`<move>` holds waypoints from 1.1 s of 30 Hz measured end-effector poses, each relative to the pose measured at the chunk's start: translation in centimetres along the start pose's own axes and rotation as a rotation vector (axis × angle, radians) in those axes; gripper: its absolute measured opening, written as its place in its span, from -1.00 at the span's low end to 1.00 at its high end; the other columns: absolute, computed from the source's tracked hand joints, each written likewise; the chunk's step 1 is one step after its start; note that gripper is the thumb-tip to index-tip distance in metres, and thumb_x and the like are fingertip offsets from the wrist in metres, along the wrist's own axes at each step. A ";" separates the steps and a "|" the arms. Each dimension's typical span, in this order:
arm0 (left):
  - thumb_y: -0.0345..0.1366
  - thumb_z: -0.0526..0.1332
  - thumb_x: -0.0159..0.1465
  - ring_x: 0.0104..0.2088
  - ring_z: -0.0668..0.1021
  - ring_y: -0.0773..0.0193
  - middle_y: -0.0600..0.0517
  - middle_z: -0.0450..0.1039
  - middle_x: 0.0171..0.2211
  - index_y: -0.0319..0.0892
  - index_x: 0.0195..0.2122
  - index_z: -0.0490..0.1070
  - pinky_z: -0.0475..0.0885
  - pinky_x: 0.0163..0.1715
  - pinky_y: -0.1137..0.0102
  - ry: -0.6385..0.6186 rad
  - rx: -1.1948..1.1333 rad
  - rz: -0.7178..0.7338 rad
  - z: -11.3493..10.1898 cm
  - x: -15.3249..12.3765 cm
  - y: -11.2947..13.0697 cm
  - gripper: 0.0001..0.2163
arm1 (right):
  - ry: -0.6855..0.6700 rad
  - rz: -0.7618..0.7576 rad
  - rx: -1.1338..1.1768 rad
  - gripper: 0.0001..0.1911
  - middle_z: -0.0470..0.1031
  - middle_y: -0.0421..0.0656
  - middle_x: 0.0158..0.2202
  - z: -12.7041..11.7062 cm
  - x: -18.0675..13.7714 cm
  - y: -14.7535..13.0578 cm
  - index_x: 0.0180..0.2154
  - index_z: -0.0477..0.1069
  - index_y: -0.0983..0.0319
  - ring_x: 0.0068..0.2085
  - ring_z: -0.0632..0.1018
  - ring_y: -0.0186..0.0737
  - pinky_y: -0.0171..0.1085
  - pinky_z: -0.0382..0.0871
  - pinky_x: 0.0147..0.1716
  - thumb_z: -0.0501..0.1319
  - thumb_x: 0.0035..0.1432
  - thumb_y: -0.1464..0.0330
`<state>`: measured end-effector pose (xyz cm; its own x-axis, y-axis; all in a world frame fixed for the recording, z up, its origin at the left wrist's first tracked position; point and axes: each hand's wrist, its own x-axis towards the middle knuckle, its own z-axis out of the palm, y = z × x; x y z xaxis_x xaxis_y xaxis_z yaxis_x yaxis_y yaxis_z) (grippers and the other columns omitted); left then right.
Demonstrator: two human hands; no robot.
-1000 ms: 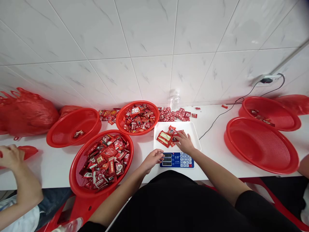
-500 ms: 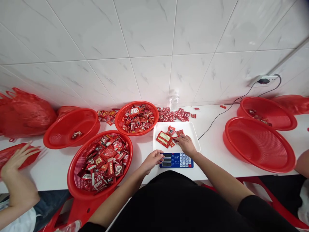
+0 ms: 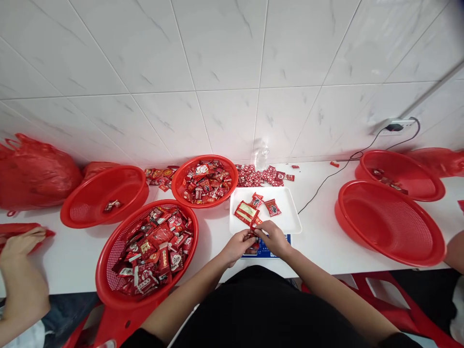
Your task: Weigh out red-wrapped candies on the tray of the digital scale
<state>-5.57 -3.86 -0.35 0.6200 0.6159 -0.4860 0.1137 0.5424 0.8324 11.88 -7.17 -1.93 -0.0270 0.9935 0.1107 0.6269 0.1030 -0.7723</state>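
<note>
Item: my left hand (image 3: 237,246), fingers curled and drawn in to the thumb, pinching a small red packet (image 3: 255,240) over the near edge of the scale. Item: my right hand (image 3: 272,238), fingertips closed on the same packet from the other side, the two hands nearly touching (my fingers hide most of it, so its print cannot be read).

Item: one scale, white tray (image 3: 292,220) on top, blue panel (image 3: 267,252) toward me, partly covered by my hands. On the tray: one larger red packet with a pale gold middle (image 3: 247,212), lying flat at the left; one red packet with a black character (image 3: 272,208), apart from it on the right; another red packet (image 3: 257,199) just behind the gold one.

Item: one large red basket (image 3: 104,273) at my left, heaped with mixed wrapped packets (image 3: 155,251). Item: one smaller red basket (image 3: 175,189) beyond it, likewise filled. Item: one red basket (image 3: 74,210) farther left, a few pieces inside.

Item: loose small packets (image 3: 268,175) along the wall behind the tray, with a clear bottle (image 3: 262,157) standing among them.

Item: two red baskets at my right, the nearer (image 3: 391,212) just in front of the farther (image 3: 433,186). Item: one black cable (image 3: 322,183), running from the scale to a wall socket (image 3: 408,124).

Item: a co-worker's hand (image 3: 23,241) at far left, on a red bag (image 3: 45,234).
</note>
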 end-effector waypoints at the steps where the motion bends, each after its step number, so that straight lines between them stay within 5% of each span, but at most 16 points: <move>1: -0.13 0.30 0.14 -0.25 0.53 0.22 -0.08 0.44 -0.19 -0.22 -0.10 0.38 0.44 -0.24 0.30 0.022 0.009 -0.007 0.1 0.0 -0.1 -0.63 | 0.040 0.020 -0.021 -0.69 0.53 -0.11 -0.21 -0.2 0.2 0.6 -0.20 0.47 0.13 -0.10 0.47 -0.14 -0.15 0.35 -0.06 0.01 0.24 0.17; 5: -0.13 0.28 0.15 -0.24 0.52 0.21 -0.09 0.45 -0.19 -0.20 -0.10 0.37 0.43 -0.27 0.31 0.126 0.016 -0.038 -0.3 -0.2 -0.3 -0.65 | 0.155 0.180 -0.229 -0.58 0.35 -0.01 0.12 -2.0 1.7 4.6 0.06 0.34 0.21 0.17 0.30 -0.05 -0.04 0.20 0.13 0.01 0.24 0.19; 12: -0.08 0.28 0.13 -0.25 0.53 0.22 -0.07 0.47 -0.22 -0.20 -0.11 0.37 0.38 -0.26 0.33 0.252 -0.039 -0.076 0.0 -0.5 -0.8 -0.62 | -0.119 0.273 -0.310 -0.49 0.30 -0.02 0.19 -2.9 2.9 7.1 0.16 0.24 0.27 0.28 0.15 -0.04 -0.03 0.08 0.21 -0.08 0.27 0.17; 20: -0.08 0.29 0.13 -0.20 0.52 0.19 -0.09 0.46 -0.18 -0.20 -0.12 0.35 0.38 -0.25 0.34 0.274 -0.005 -0.086 4.0 0.3 -0.4 -0.62 | -0.173 0.220 0.143 -0.52 0.40 -0.05 0.09 -3.6 -0.5 4.7 0.11 0.28 0.15 0.12 0.39 -0.09 -0.04 0.26 0.11 0.02 0.21 0.12; 27: -0.15 0.28 0.14 -0.22 0.52 0.18 -0.06 0.50 -0.24 -0.19 -0.09 0.40 0.38 -0.19 0.31 0.207 0.139 0.070 7.7 2.0 -1.0 -0.66 | -0.486 0.552 0.918 -0.37 0.44 -0.09 0.02 -5.0 -3.3 2.8 0.14 0.15 0.04 -0.07 0.53 -0.14 -0.07 0.47 -0.15 0.23 0.05 0.06; 33: -0.20 0.24 0.17 -0.16 0.51 0.14 -0.11 0.48 -0.14 -0.21 -0.10 0.42 0.37 -0.13 0.28 0.207 0.220 0.136 9.1 1.6 -1.5 -0.70 | -0.570 0.548 0.953 -0.51 0.50 -0.12 -0.07 -6.6 -4.1 3.3 -0.03 0.32 0.09 -0.08 0.53 -0.16 -0.12 0.43 -0.16 0.23 0.03 0.04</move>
<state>2.35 -8.89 0.04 0.4729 0.7894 -0.3913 0.2197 0.3245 0.9200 19.21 -11.24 -0.79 -0.4243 0.7712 -0.4745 -0.1473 -0.5758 -0.8042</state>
